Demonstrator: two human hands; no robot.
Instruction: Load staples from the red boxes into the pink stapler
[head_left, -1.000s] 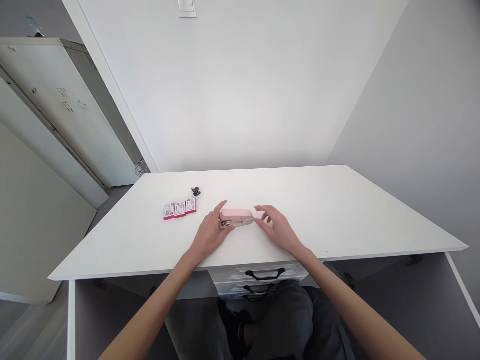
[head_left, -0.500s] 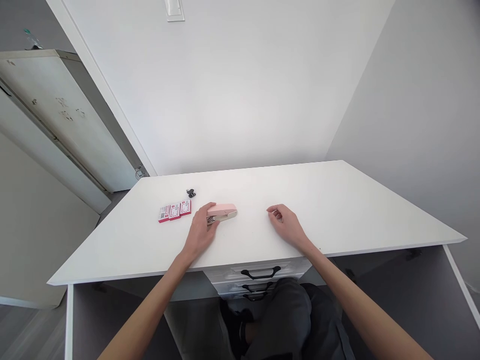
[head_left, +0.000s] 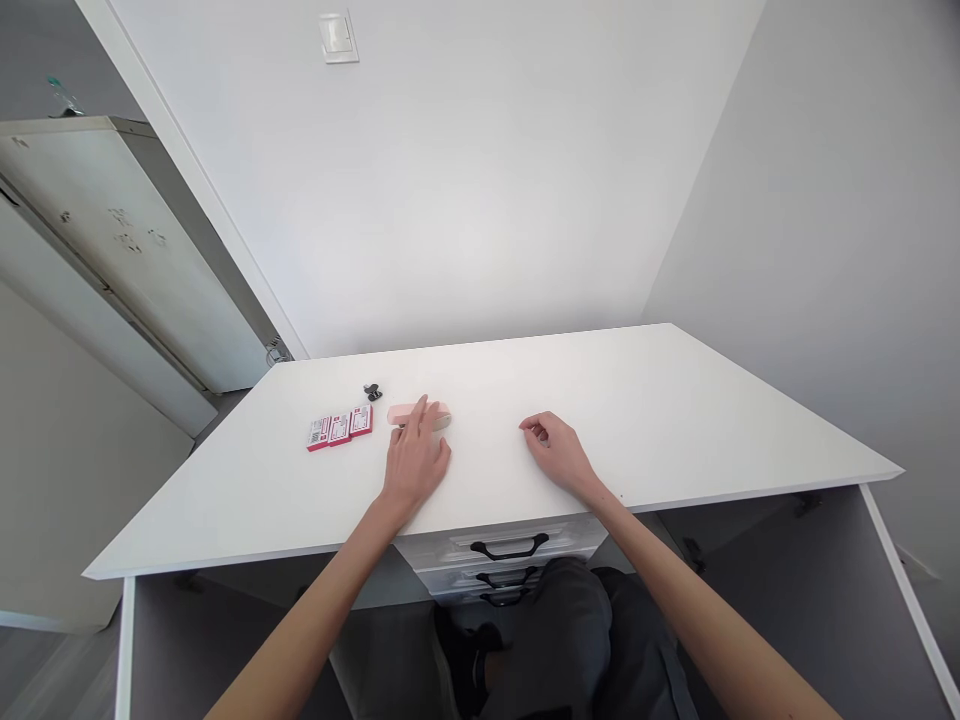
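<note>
A pink stapler [head_left: 400, 414] lies on the white table [head_left: 675, 420], left of centre. My left hand [head_left: 415, 460] rests flat on the table behind it, with its extended fingertips lying over the stapler's middle. My right hand [head_left: 556, 452] rests on the table to the right, apart from the stapler. Its fingers are loosely curled and hold nothing. Three small red-and-white staple boxes [head_left: 339, 428] sit in a row just left of the stapler.
A small black binder clip [head_left: 372, 392] lies behind the boxes. White drawers with black handles [head_left: 510, 548] stand under the table's front edge, above my knees. A pale cabinet [head_left: 112, 250] stands at the left, and grey walls close the back and right.
The stapler has slid left toward the staple boxes under my left hand. That hand's grip has flattened to fingertips on top. My right hand let go and stayed to the right.
</note>
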